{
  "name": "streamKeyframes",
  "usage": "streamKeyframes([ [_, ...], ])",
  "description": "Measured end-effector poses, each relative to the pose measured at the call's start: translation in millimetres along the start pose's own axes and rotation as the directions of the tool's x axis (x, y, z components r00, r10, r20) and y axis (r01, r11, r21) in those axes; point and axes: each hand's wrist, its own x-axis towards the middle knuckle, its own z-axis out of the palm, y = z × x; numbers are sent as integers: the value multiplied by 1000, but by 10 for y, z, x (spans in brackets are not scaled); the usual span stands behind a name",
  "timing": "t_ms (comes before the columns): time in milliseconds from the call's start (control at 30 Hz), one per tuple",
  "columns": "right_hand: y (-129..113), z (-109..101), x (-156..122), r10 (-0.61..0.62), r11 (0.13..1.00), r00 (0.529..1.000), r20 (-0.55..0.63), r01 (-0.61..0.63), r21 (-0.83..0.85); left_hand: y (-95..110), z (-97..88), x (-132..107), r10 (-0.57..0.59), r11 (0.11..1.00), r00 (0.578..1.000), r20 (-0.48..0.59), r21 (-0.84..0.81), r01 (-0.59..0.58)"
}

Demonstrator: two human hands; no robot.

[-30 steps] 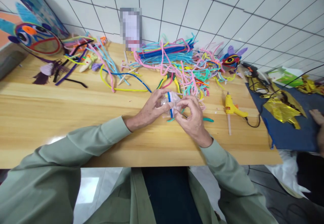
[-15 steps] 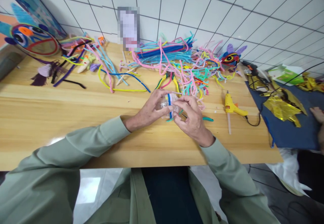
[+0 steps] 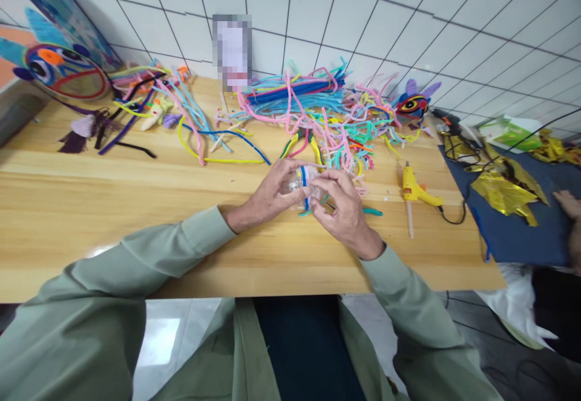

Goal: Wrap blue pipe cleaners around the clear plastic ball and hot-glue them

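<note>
Between my two hands, low over the wooden table [image 3: 190,189], is a clear plastic bottle piece [image 3: 296,190] with a blue pipe cleaner band [image 3: 304,177] round it. My left hand [image 3: 276,189] is closed on its left side, thumb in front and fingers behind. With bent fingers and thumb, my right hand [image 3: 340,207] pinches at its right side near the band. Whether those fingertips also hold a small strip is hidden. A teal pipe cleaner piece [image 3: 373,211] lies by my right hand. Pliers with yellow-green handles [image 3: 293,145] lie just behind the bottle piece.
Bundled pipe cleaners [image 3: 295,95] lie along the tiled wall. A yellow glue gun [image 3: 411,186] with a cord is on the right, near gold foil [image 3: 503,192]. Decorated fish-like crafts stand left [image 3: 63,71] and right [image 3: 412,107]. Another person's hand [image 3: 567,204] shows at the right edge.
Both hands keep almost the same hold on the bottle piece. The view has shifted very slightly; nothing was picked up or let go.
</note>
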Motion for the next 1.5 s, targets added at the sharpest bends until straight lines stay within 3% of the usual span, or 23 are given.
streamKeyframes([
  [800, 18, -8, -6, 35, 999, 999, 21, -35, -4, -1, -1, 38, 67, 996, 997, 35, 63, -69],
  [1233, 16, -70, 29, 22, 1000, 995, 98, -21, -10, -25, 16, 49, 120, 990, 992, 37, 69, -122],
  [1500, 17, -56, 38, 18, 1000, 995, 101, -17, -10, -40, 5, 49, 79, 994, 996, 39, 78, -82],
])
